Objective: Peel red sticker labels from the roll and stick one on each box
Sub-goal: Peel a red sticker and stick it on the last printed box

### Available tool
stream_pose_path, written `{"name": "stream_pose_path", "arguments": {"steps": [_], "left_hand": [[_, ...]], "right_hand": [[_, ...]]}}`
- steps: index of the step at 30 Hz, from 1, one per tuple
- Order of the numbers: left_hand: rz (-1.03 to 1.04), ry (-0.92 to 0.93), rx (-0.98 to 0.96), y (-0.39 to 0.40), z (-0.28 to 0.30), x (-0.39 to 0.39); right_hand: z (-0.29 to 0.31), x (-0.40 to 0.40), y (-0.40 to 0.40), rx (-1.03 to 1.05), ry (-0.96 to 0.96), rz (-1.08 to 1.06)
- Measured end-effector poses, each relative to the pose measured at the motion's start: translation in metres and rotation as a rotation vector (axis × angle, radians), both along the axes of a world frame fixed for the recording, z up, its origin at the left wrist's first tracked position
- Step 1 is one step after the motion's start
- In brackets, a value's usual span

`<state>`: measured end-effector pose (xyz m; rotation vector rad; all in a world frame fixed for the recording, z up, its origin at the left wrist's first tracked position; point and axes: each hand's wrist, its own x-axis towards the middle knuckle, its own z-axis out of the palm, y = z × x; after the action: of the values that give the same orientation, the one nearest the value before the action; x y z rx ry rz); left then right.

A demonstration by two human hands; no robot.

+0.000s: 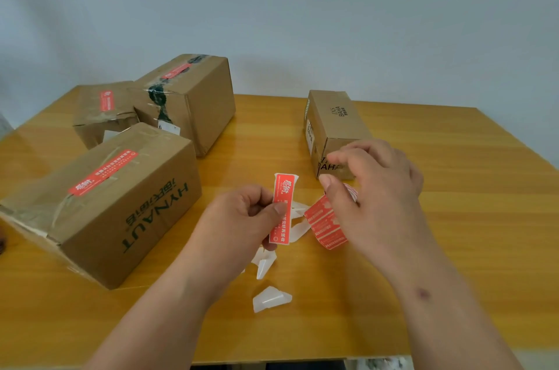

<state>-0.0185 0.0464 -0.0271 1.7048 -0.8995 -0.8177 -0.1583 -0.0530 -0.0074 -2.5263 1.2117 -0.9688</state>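
My left hand (242, 213) pinches a red sticker label (282, 209) upright between thumb and fingers, above the table's middle. My right hand (378, 185) is curled over the roll of red labels (325, 226), which rests on the table just right of the sticker. Three cardboard boxes at the left each carry a red label on top: the near HYNAUT box (121, 203), a small dented box (102, 115), and a taller taped box (193, 97). A narrow BAHA box (335, 121) behind my right hand shows no red label.
White backing-paper scraps (272, 298) lie on the yellow wooden table (469, 203) near its front edge, with more under my left hand. A pale wall stands behind the table. The table's right half holds only the BAHA box.
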Motion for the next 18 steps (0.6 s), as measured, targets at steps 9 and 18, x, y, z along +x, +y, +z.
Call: {"name": "stream_pose_path", "arguments": {"steps": [9,18], "left_hand": [[-0.172,-0.042,0.008,0.005,0.007,0.002],[0.077,-0.349,-0.126,0.005,0.005,-0.002]], "right_hand": [[0.009,0.005,0.015,0.272,-0.093,0.192],[0.008,0.001,0.016,0.35,-0.113,0.18]]}}
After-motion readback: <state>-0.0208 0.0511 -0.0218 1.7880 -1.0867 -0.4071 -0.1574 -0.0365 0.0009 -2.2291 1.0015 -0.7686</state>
